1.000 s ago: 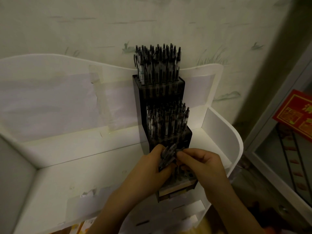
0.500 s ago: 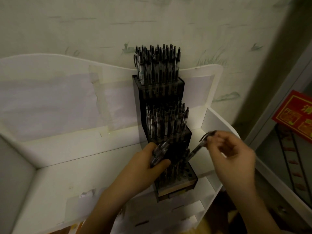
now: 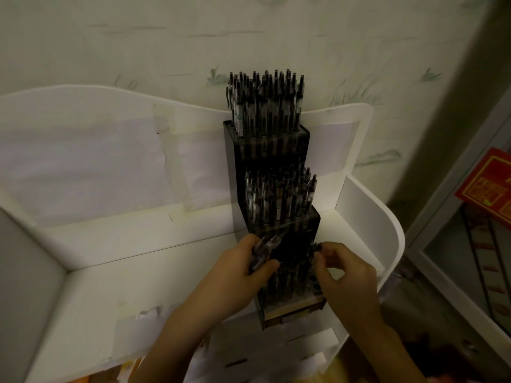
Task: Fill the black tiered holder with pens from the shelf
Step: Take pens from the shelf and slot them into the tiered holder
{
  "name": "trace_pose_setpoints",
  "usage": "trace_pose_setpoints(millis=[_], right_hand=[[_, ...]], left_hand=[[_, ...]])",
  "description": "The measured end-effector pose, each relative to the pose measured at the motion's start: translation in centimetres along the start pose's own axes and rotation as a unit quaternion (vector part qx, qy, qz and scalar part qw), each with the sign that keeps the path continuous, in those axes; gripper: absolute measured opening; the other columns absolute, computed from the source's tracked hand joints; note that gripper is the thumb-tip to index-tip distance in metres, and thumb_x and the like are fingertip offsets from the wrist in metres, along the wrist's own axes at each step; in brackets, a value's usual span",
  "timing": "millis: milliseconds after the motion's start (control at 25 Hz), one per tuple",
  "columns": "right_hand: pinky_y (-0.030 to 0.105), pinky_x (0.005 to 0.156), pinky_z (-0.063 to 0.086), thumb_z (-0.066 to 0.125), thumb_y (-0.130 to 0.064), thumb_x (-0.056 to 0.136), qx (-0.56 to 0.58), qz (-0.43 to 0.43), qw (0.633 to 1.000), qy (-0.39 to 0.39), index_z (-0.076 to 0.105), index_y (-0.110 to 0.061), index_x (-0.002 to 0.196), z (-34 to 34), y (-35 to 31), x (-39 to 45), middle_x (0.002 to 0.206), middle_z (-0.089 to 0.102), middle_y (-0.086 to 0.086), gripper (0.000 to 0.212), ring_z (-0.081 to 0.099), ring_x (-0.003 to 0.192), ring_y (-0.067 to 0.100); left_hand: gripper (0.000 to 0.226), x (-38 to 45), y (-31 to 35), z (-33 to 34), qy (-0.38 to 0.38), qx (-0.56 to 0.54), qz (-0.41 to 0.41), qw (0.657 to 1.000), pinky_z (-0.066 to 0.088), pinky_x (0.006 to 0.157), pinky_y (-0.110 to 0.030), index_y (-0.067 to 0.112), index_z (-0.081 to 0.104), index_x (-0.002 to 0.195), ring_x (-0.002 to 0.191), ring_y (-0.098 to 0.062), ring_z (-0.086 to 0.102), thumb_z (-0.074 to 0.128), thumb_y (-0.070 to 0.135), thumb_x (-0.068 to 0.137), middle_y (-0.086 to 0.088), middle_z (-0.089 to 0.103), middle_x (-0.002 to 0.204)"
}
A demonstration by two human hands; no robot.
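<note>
Nearest the camera, two forearms reach up and forward to the lowest tier of the black tiered holder (image 3: 279,244). Right hand (image 3: 343,269) pinches a single pen (image 3: 313,251) by its top end between thumb and fingertips, directly over the right side of that tier; the pen's long axis seems close to upright, tip down, though blur hides how deep it sits. Open holes (image 3: 313,281) show just below and in front of this hand, so the coming push is judged to go straight down. Left hand (image 3: 246,268) grips a small bundle of spare pens (image 3: 262,250), slanting up to the right, against the holder's left side. Behind, the middle tier and top tier (image 3: 265,106) stand packed with upright pens. Holder sits on a white shelf (image 3: 110,286) with a taped back panel, against a pale patterned wall (image 3: 138,37).
</note>
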State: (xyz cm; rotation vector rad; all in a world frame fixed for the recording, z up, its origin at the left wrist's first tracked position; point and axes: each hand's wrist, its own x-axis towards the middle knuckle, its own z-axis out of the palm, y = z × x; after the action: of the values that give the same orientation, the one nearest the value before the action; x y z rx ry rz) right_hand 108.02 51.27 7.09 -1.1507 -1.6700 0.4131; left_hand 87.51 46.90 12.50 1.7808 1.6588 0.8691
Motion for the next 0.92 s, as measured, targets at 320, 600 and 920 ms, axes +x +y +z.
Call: trace_pose_setpoints(millis=[320, 600, 920], right_hand=[[-0.003, 0.074, 0.042, 0.063, -0.022, 0.086, -0.004, -0.003, 1.0, 0.003, 0.065, -0.024, 0.097, 0.6, 0.9, -0.5, 0.087, 0.058, -0.03, 0.011, 0.061, 0.084, -0.013], [-0.002, 0.07, 0.044, 0.068, -0.01, 0.088, -0.024, 0.058, 0.995, -0.073, 0.072, -0.013, 0.099, 1.2, 2.3, -1.0, 0.081, 0.065, -0.018, 0.012, 0.062, 0.081, -0.015], [-0.005, 0.066, 0.04, 0.069, -0.017, 0.088, -0.069, 0.076, 0.99, -0.095, 0.074, -0.016, 0.105, 0.3, 0.9, -0.3, 0.082, 0.063, -0.02, 0.017, 0.057, 0.069, -0.012]], left_hand=[[0.013, -0.1, 0.0, 0.0, 0.004, -0.005, 0.008, 1.0, 0.04, 0.051, -0.008, 0.035, 0.049, 0.092, 0.065, 0.008, 0.057, 0.06, 0.041, 0.09, 0.009, 0.059, 0.074], [0.014, -0.2, 0.1, 0.0, -0.002, 0.001, 0.014, 1.0, 0.04, 0.052, -0.008, 0.037, 0.046, 0.089, 0.065, 0.008, 0.055, 0.059, 0.041, 0.091, 0.01, 0.058, 0.075], [0.016, -0.5, 0.7, 0.4, -0.019, 0.0, 0.023, 1.0, 0.037, 0.049, -0.009, 0.038, 0.044, 0.087, 0.059, 0.007, 0.053, 0.06, 0.041, 0.091, 0.012, 0.053, 0.07]])
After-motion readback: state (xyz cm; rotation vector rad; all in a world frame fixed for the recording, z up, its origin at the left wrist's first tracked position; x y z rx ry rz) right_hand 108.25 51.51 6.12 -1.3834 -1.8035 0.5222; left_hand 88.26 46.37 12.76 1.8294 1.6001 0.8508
